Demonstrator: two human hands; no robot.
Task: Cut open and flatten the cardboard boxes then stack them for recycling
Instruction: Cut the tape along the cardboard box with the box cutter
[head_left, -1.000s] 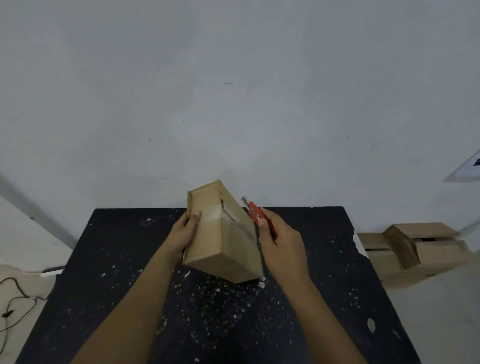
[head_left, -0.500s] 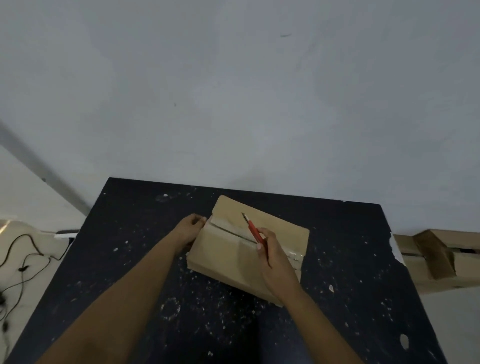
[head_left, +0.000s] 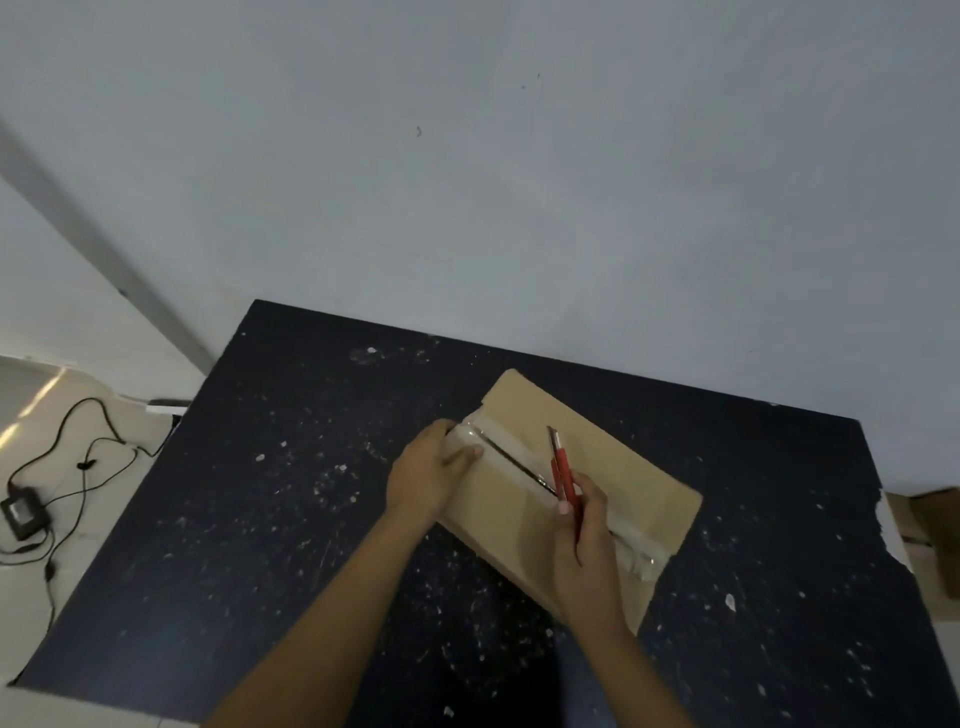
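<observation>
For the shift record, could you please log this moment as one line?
cardboard box flat on table | left hand holds its end | right hand holds red utility knife over taped seam

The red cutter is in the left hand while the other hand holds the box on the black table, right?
Not quite. The head view shows the red cutter in the right hand; the left hand holds the box on the black table.
</observation>
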